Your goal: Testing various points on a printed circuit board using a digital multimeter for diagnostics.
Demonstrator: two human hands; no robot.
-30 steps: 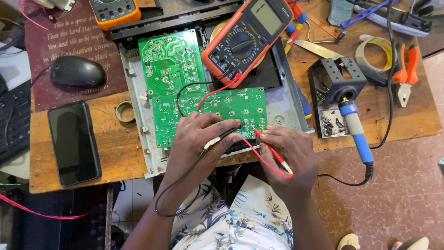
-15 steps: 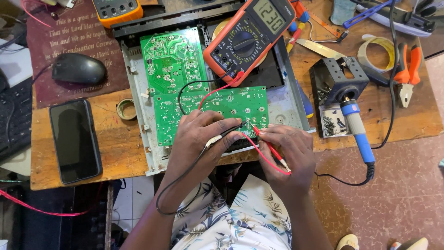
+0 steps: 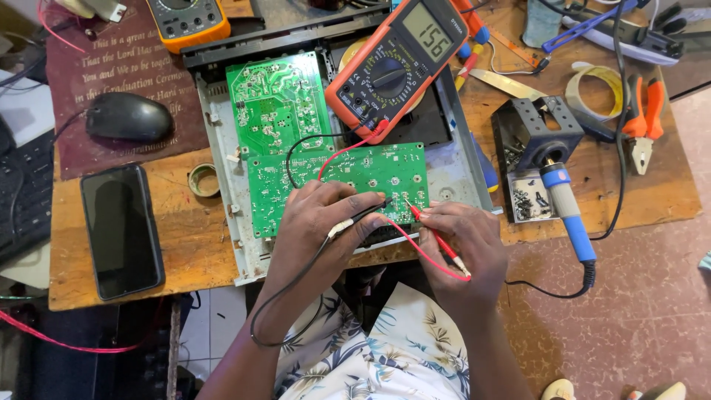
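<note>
Wooden bench (image 3: 178, 244), cluttered: my left hand (image 3: 322, 222) pinches the black probe (image 3: 366, 215), my right hand (image 3: 463, 241) pinches the red probe (image 3: 433, 233), both tips on the near green board (image 3: 348, 174). Far off, the orange multimeter (image 3: 396, 63) shows a reading; probing looks mid-way.

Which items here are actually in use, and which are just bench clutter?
In use: left hand with black probe; right hand with red probe; lower green circuit board; red multimeter.

Lying about: phone, mouse, soldering iron, pliers, tape roll, yellow multimeter.
</note>
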